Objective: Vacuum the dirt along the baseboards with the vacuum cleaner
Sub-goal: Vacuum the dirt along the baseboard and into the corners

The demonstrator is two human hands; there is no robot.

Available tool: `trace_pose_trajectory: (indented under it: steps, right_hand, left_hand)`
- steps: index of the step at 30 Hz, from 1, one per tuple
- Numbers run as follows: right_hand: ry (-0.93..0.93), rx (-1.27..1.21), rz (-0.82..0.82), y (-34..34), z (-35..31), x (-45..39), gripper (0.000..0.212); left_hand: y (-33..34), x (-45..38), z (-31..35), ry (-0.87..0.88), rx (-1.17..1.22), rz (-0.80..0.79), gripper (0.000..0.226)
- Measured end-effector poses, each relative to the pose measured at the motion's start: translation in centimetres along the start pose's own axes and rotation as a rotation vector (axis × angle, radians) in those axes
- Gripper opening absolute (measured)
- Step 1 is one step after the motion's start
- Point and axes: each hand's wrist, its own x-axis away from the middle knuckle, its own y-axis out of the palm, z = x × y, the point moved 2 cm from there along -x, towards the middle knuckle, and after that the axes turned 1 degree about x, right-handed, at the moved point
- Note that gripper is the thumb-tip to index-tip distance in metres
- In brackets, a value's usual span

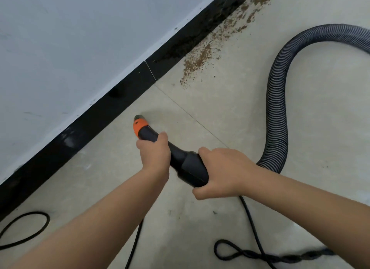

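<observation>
A black vacuum nozzle with an orange collar points down at the pale floor, its tip a short way from the black baseboard. My left hand grips the nozzle just behind the orange collar. My right hand grips the thicker rear end, where the ribbed grey hose joins. Brown dirt lies scattered along the baseboard farther up and to the right, well ahead of the nozzle tip.
The hose loops up and off the right edge. A black power cord lies coiled on the floor at the bottom right, and another cord loop at the bottom left. A white wall rises above the baseboard.
</observation>
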Motion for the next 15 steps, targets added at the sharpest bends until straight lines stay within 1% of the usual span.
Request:
trace_pose_trajectory:
  steps: [3,7,11,15]
  right_hand:
    - [-0.014,0.022,-0.015,1.1,-0.2,1.4,0.046]
    - [0.016,0.027,-0.007,1.7,0.0,1.7,0.046]
    - [0.090,0.026,0.080,1.0,0.7,0.6,0.046]
    - [0.188,-0.035,0.151,-0.5,2.0,-0.2,0.046]
  left_hand:
    - [-0.6,1.1,-1.5,-0.004,0.046,-0.014,0.047]
    - [-0.3,1.2,-1.7,0.011,0.020,-0.066,0.045]
    - [1.7,-0.3,0.1,0.047,0.002,-0.167,0.048]
    - [4.8,-1.6,2.6,0.111,-0.038,-0.288,0.049]
